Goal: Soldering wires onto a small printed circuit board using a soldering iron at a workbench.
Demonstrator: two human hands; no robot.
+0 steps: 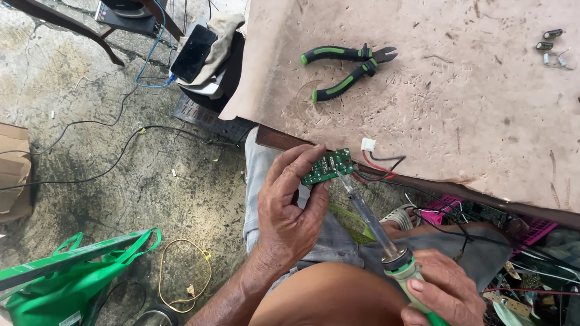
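**Soldering iron on a small board, held over the lap**

Rough concrete floor, stained and strewn with cables, lay below a worn, scratched tabletop [499,119] whose dark front edge ran just above the person's knees. The person sat at that edge and worked in the air in front of it rather than on the surface.

The left hand [289,206] was clenched on a small green circuit board [328,165], thumb and fingers pinching its left end so that the right end stuck out free; that grip appeared to keep the fingers away from the hot tip and leave the board's face open to it. The right hand [442,294] was wrapped around the green handle of a soldering iron [372,225], whose long metal shaft slanted up and left until its tip met the board near its middle. Red and black wires with a white connector [368,143] trailed from the board's right end toward the table edge.

On the tabletop, well apart from the hands, lay green-and-black cutting pliers [348,67], jaws pointing right, and a few small metal parts [552,47] near the far right. A phone [193,52] rested on cloth beyond the table's left corner. Green bags [58,287], a yellow cord loop [183,274] and a cardboard box [3,171] sat on the floor. Nothing stood between iron and board; tangled wires and a pink crate [444,208] crowded the space under the table.
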